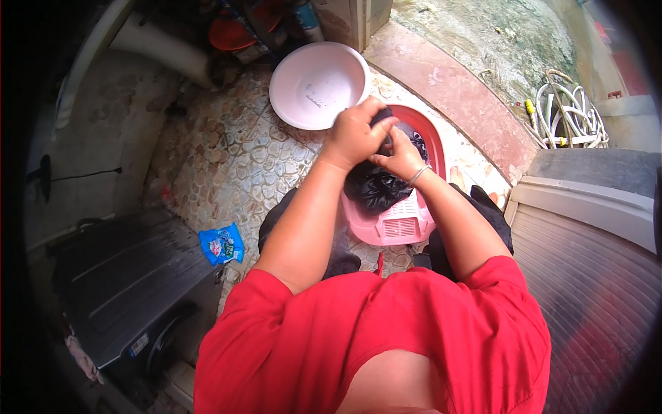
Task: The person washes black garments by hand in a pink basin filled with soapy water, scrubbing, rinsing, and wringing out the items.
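Wet black cloth lies bunched in a pink plastic washtub with a ribbed washboard part at its near end. My left hand and my right hand meet over the tub, both gripping a raised part of the black cloth between them. A thin bracelet is on the wrist of the right arm in the picture. Some water shows at the tub's far end. Just beyond, to the left, a pale pink round basin rests on the floor, its inside showing no contents.
A blue packet lies on the stone-patterned floor beside a black-topped appliance. Past the pink door sill, a coiled white hose lies at the right. A ribbed panel stands at the near right.
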The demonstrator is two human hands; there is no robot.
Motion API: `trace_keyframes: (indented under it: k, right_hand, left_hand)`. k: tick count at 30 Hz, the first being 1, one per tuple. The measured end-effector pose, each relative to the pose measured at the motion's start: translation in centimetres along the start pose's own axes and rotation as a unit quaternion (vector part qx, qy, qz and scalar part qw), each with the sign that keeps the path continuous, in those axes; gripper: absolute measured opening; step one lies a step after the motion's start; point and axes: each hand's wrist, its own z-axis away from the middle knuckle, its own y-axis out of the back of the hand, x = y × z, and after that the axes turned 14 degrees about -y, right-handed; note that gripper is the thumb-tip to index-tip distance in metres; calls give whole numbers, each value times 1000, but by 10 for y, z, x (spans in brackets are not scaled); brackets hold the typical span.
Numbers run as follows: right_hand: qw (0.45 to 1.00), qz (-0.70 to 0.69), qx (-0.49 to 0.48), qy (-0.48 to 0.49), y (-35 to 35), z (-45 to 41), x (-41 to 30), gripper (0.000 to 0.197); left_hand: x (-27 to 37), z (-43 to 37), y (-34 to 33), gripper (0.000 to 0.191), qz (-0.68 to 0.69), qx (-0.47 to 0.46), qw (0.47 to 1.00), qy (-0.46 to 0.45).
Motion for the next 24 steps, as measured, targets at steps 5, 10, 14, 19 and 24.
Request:
trace_keyframes:
  k: [5,10,14,19,24]
  right_hand:
    - [981,132,94,102,-19,-8,24,34]
    - [990,-93,61,-85,9,-8,-22,29]
    - [942,-336,14,-26,45,-5,-63,29]
    - [842,-537,-23,50,78,7,-98,25]
    - [879,-472,8,72,95,36,-118,28]
  left_hand:
    - [21,9,-24,28,42,-53,995,-79]
    - [-2,3,6,41,34,27,998,-40]
    - [-17,4,17,40,57,52,997,24]
    - [-13,6,28,42,19,-176,969,172]
    - [-13,23,0,68,12,-146,989,12]
